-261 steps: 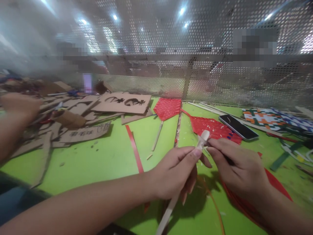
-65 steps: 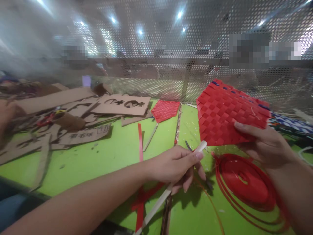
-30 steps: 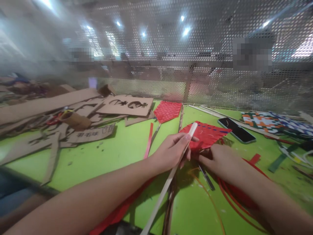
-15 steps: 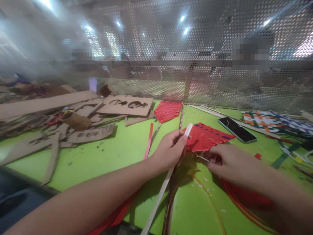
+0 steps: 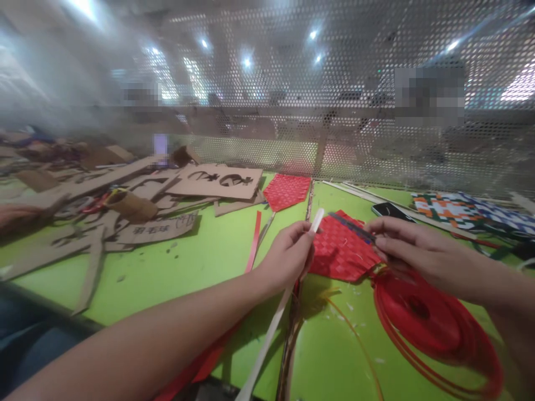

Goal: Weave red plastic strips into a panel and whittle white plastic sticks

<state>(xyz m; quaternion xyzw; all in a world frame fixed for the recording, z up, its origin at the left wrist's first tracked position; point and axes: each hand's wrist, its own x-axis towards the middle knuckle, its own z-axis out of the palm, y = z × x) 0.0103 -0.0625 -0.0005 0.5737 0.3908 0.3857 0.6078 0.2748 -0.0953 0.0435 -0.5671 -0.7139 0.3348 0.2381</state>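
Pale strip in L hand, thin dark tool in R hand, above green table.
Strip's flat, narrow, off-white, slanting from bottom of view up thru L hand, fingers closed on it, blunt rounded tip poking out above. Red coil just below R hand, whose fingers pinch tool's R end; tool's across red woven mat w/ blue dashes (contact: can't tell). Farther: phone, red woven paddle, mesh screen.

Green tabletop (dark seam through it): woven red panels, red coil, cardboard, phone.
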